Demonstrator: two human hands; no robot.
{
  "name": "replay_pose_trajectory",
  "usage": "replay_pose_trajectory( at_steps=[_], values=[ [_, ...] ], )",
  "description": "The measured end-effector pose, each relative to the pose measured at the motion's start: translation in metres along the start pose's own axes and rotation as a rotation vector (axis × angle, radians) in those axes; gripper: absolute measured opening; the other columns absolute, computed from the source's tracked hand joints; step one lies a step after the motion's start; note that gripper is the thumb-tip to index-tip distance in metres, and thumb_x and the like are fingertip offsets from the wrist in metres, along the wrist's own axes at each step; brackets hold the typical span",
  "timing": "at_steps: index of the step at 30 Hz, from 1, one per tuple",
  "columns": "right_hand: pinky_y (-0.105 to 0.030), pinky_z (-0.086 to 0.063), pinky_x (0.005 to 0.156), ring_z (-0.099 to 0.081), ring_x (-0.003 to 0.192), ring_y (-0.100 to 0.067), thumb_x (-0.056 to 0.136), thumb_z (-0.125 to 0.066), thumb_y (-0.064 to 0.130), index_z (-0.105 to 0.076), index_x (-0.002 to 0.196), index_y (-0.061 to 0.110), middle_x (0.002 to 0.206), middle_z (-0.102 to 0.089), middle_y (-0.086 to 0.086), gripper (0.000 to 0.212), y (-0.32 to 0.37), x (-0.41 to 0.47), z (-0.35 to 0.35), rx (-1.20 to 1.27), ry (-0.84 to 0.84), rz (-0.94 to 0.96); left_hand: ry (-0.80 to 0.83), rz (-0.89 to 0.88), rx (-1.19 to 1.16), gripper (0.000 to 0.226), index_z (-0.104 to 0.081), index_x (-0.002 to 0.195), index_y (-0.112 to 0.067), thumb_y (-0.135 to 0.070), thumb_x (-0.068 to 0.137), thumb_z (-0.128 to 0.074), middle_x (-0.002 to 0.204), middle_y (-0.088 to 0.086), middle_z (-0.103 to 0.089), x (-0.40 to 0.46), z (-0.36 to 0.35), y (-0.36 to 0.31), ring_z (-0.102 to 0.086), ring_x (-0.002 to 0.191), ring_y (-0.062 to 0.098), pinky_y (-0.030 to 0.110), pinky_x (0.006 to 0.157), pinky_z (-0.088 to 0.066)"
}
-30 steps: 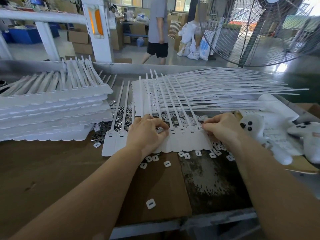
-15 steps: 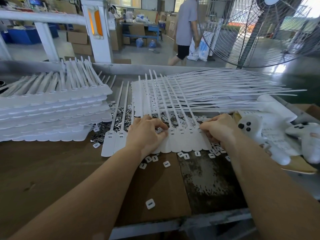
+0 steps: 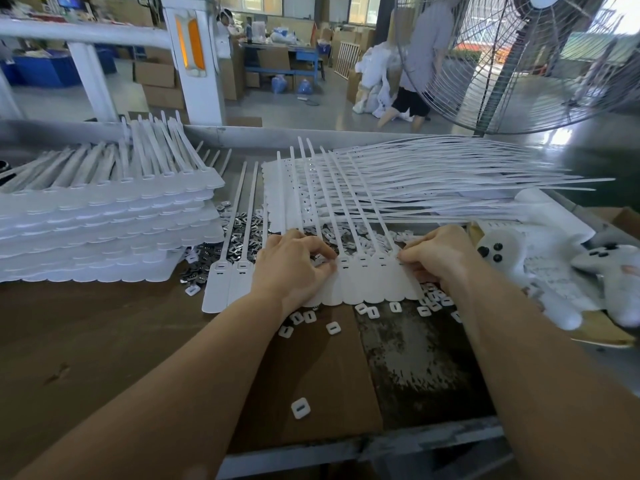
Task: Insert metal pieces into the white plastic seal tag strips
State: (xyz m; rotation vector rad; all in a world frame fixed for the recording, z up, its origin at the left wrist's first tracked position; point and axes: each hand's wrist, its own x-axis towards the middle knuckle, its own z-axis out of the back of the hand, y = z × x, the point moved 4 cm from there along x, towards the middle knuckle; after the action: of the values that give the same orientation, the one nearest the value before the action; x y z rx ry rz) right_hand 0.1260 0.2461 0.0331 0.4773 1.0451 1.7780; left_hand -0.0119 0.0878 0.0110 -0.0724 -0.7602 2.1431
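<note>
Resting on a joined row of white seal tag strips (image 3: 363, 282), the left hand (image 3: 294, 268) lies knuckles up with its fingers curled and fingertips pinched at the tag heads; whether a metal piece sits between them cannot be told. The right hand (image 3: 436, 254) is curled at the row's right end, its fingertips pinching the edge of the last tag there. Both forearms reach in from the near edge of the table (image 3: 346, 455), leaving a broad stretch of brown cardboard (image 3: 104, 341) bare between them and to the left. Two single tags (image 3: 228, 271) lie just left of the left hand, their tails pointing away. Loose metal pieces (image 3: 239, 226) are heaped beyond them, just beside a tall stack of strips (image 3: 104, 220) on the left, too many layers to count surely. Small white plastic caps (image 3: 332, 328) are scattered near the row's front edge, and one cap (image 3: 300, 408) lies alone, well apart toward the near edge. Behind the hands a fanned pile of strips (image 3: 415, 181) spreads to the right. Two white plush toys (image 3: 609, 271) crowd the right side. A large fan (image 3: 519, 64) stands beyond the table
</note>
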Motion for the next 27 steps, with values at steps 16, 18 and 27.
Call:
replay_pose_trajectory(
  at_steps=[16,18,27],
  values=[
    [-0.036,-0.054,0.076,-0.063,0.085,-0.023,0.086,-0.061,0.014,-0.064,0.103,0.008,0.092,-0.067,-0.007,0.019,0.014,-0.006,-0.008,-0.581,-0.161,0.225,0.057,0.034,-0.023,0.006,-0.055,0.089,-0.047,-0.04,0.089,-0.054,0.102,-0.011,-0.04,0.003,0.0,0.0,-0.035,0.116,0.021,0.033,0.102,-0.026],
    [-0.037,-0.054,0.078,-0.063,0.088,-0.023,0.088,-0.057,0.011,-0.064,0.102,0.01,0.095,-0.067,-0.006,0.015,0.016,-0.011,-0.012,-0.647,-0.188,0.28,0.064,0.035,-0.025,0.01,-0.056,0.09,-0.047,-0.037,0.09,-0.055,0.106,-0.009,-0.045,0.004,0.0,0.0,-0.035,0.117,0.021,0.032,0.103,-0.025],
    [-0.027,-0.036,0.057,-0.044,0.063,-0.019,0.082,-0.048,-0.008,-0.051,0.072,0.011,0.066,-0.046,-0.001,0.022,0.024,-0.032,-0.015,-0.817,-0.207,0.395,0.027,0.036,-0.054,0.011,-0.061,0.094,-0.04,-0.031,0.089,-0.057,0.115,-0.004,-0.051,0.002,0.002,-0.002,-0.035,0.117,0.022,0.029,0.098,-0.027]
  ],
)
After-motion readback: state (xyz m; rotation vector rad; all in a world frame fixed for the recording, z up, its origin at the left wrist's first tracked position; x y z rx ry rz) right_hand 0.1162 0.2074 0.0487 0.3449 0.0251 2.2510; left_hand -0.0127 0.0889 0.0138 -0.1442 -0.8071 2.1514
